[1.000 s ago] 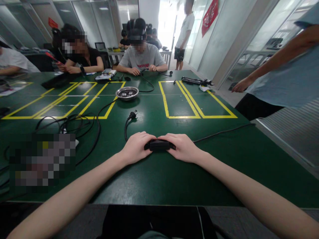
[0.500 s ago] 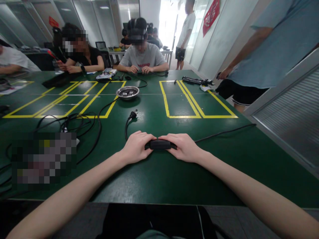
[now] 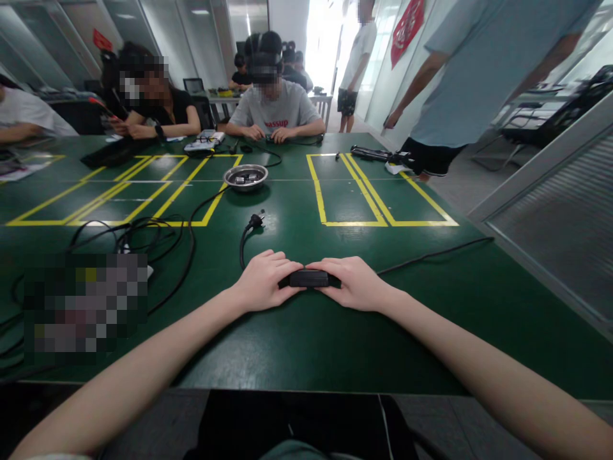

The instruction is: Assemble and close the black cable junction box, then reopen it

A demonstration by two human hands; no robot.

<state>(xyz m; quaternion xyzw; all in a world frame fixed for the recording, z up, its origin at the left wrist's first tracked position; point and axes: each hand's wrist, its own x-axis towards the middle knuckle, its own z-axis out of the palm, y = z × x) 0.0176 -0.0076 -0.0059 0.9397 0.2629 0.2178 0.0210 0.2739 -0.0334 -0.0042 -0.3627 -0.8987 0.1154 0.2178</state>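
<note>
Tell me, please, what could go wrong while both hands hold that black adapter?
1. The cable runs from the adapter to the right edge of the table, beside a person; a snag there could jerk the adapter from the left hand and right hand.
2. The plug lies loose just beyond the hands; lifting the adapter might drag it across the table.

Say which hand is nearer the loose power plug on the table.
Left. The left hand sits nearer the camera than the plug; the right hand, at the other end of the black box, lies farther to the right.
</note>
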